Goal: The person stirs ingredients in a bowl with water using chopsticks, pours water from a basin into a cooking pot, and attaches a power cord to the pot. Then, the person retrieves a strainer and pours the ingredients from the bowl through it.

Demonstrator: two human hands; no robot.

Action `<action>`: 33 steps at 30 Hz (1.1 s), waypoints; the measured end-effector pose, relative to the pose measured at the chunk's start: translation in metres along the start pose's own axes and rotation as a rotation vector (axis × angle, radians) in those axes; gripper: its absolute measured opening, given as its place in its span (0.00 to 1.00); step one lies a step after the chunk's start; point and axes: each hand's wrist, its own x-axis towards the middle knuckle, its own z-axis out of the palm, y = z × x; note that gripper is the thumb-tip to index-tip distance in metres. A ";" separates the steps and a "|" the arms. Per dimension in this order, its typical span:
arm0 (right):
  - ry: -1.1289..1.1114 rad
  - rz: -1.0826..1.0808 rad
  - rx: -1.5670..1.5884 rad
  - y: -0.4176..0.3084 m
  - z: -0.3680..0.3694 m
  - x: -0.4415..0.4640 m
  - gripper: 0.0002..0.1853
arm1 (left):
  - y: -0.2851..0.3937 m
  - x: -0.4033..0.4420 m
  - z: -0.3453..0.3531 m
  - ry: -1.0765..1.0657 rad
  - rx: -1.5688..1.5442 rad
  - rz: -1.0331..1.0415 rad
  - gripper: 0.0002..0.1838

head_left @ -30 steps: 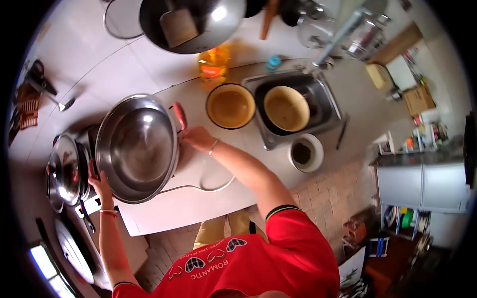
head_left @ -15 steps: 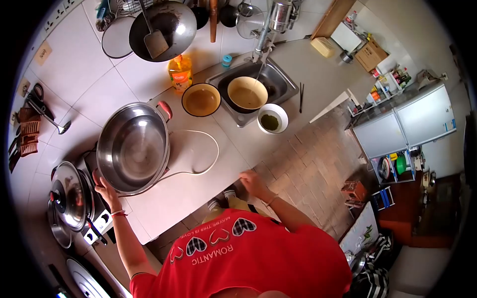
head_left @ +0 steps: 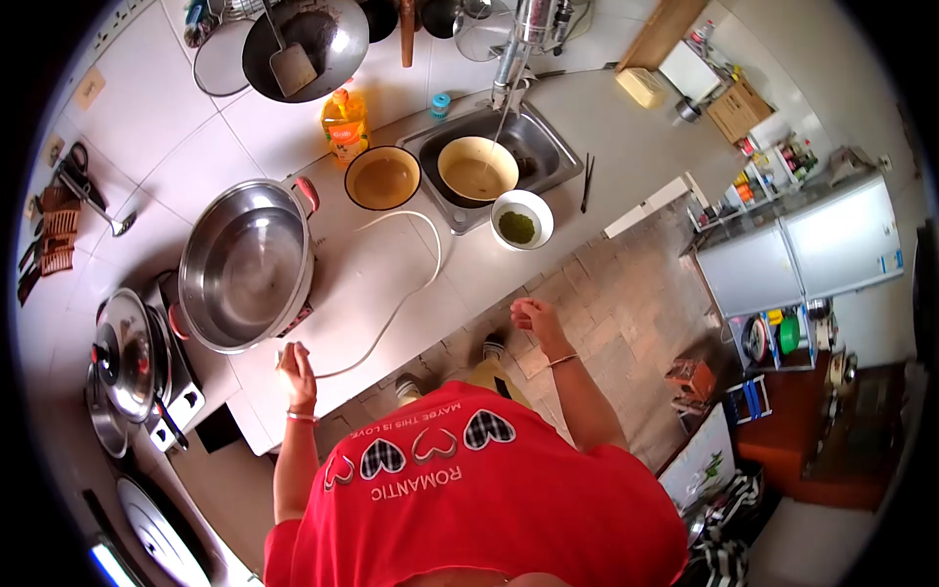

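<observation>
My left hand (head_left: 296,378) is at the front edge of the counter, its fingers closed around the end of a white power cord (head_left: 399,311). The cord curves back across the counter. Just behind that hand stands a large steel electric pot (head_left: 245,269) with red handles, its inside shiny. My right hand (head_left: 536,325) hangs in the air over the floor, in front of the counter, with fingers loosely curled and nothing visible in them.
Water runs from a tap into a cream basin (head_left: 477,176) in the sink (head_left: 553,147). Beside it are a brown-looking bowl (head_left: 383,180), a white bowl (head_left: 509,203) of green beans or grains, and chopsticks (head_left: 587,184). A lidded pan (head_left: 127,342) sits at left.
My left hand has left the pot's side and moved right, now with the cord's end. The cord has shifted. My right hand has risen away from the counter edge, toward the right.
</observation>
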 end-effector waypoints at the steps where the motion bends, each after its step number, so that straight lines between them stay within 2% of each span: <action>1: -0.012 -0.004 -0.006 -0.011 -0.004 0.012 0.10 | -0.009 0.003 0.014 -0.005 0.108 0.120 0.17; 5: -0.011 -0.208 -0.196 -0.038 -0.040 0.060 0.09 | -0.024 0.007 0.050 -0.097 0.496 0.192 0.15; 6: -0.009 -0.291 -0.242 -0.044 -0.052 0.076 0.09 | -0.037 0.008 0.058 -0.072 0.561 0.271 0.13; 9: -0.005 -0.527 -0.369 -0.064 -0.078 0.107 0.08 | -0.069 0.012 0.071 -0.054 0.813 0.272 0.13; 11: -0.017 -0.656 -0.449 -0.085 -0.088 0.119 0.07 | -0.071 0.012 0.076 -0.062 0.929 0.096 0.11; 13: -0.045 -0.755 -0.529 -0.109 -0.092 0.127 0.07 | -0.058 0.009 0.090 0.040 0.991 -0.129 0.09; 14: -0.073 -0.790 -0.569 -0.120 -0.091 0.131 0.07 | -0.051 0.006 0.102 0.189 1.033 -0.070 0.07; 15: -0.103 -0.825 -0.610 -0.132 -0.085 0.137 0.08 | -0.044 0.006 0.112 0.198 0.955 -0.229 0.08; 17: -0.185 -0.848 -0.754 -0.140 -0.074 0.157 0.10 | 0.014 0.006 0.145 0.293 0.868 -0.239 0.09; 19: -0.296 -0.833 -0.961 -0.143 -0.059 0.177 0.14 | 0.058 -0.003 0.181 0.212 0.637 -0.086 0.12; 21: -0.299 -0.872 -1.252 -0.139 -0.039 0.191 0.15 | 0.103 -0.013 0.230 0.052 0.378 -0.041 0.14; 24: -0.348 -0.946 -1.519 -0.119 -0.016 0.214 0.15 | 0.152 -0.010 0.300 -0.302 -0.276 -0.333 0.16; 25: -0.372 -0.973 -1.582 -0.114 -0.011 0.220 0.15 | 0.171 -0.002 0.316 -0.435 -0.446 -0.437 0.20; 26: -0.402 -0.971 -1.507 -0.114 -0.009 0.219 0.14 | 0.189 0.009 0.327 -0.535 -0.753 -0.658 0.26; 27: -0.415 -0.955 -1.494 -0.114 -0.008 0.223 0.14 | 0.200 0.014 0.332 -0.621 -1.099 -0.706 0.31; 29: -0.439 -0.916 -1.475 -0.109 -0.009 0.231 0.13 | 0.205 0.025 0.360 -0.646 -1.367 -0.800 0.30; 30: -0.454 -0.879 -1.378 -0.105 -0.010 0.230 0.09 | 0.207 0.031 0.371 -0.644 -1.304 -0.814 0.29; 31: -0.481 -0.908 -1.328 -0.099 -0.013 0.232 0.10 | 0.210 0.037 0.380 -0.646 -1.239 -0.835 0.28; 32: -0.508 -0.933 -1.278 -0.092 -0.015 0.235 0.12 | 0.211 0.045 0.390 -0.644 -1.130 -0.977 0.26; 33: -0.535 -0.960 -1.228 -0.088 -0.018 0.239 0.13 | 0.197 0.044 0.406 -0.632 -1.180 -1.048 0.29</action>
